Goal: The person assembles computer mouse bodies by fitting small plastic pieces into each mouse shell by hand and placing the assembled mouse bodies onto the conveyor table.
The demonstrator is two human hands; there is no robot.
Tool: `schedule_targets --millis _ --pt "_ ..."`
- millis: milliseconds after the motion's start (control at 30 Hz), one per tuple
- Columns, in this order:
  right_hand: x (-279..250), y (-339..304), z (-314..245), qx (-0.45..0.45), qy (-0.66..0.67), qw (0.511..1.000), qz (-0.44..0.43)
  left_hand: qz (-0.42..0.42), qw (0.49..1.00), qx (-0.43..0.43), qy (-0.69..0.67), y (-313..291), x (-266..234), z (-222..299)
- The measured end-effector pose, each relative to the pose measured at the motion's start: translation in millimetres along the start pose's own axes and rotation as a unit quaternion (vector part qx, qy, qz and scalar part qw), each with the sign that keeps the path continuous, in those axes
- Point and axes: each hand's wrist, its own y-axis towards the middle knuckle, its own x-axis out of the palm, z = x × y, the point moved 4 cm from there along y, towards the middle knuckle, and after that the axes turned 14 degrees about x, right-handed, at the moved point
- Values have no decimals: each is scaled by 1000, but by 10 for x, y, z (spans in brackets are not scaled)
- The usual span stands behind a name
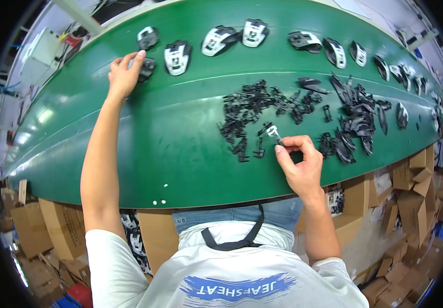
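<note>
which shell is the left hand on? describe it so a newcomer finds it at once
Start at the green belt and follow the row of shells along its far edge to the left end. The left hand reaches there, fingertips on a dark shell. It sits just nearer than the end shell and, unlike the white-faced shell beside it, looks almost all black.

From my seat I see a long, glossy green worktop [129,154] curving across the view, with pale streaks of overhead light reflected along its left part. Below its near edge stand stacks of brown cardboard boxes [36,228] on the left, and more folded brown cartons [411,200] are heaped on the right. A pale grey floor [370,241] shows between them.
</note>
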Motion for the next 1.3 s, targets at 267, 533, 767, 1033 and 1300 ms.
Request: schedule_targets --millis 267,533,767,1033,1300 --pt "-152 7 2 -45 -23 998 28 56 994 50 81 -273 61 -315" --pt "-244 97 -246 -8 110 993 -43 55 863 -40 -501 -1202 -565 43" --pt "251 -139 -1027 -23 259 946 -192 -99 496 -145 -850 -2420 -265 1724" --pt "294 -128 -1168 -143 131 979 -72 -158 504 -147 -836 -2671 -177 2179" --pt "128 -119 -1048 -117 126 981 -91 -130 410 -162 -888 -2729 -89 2199"
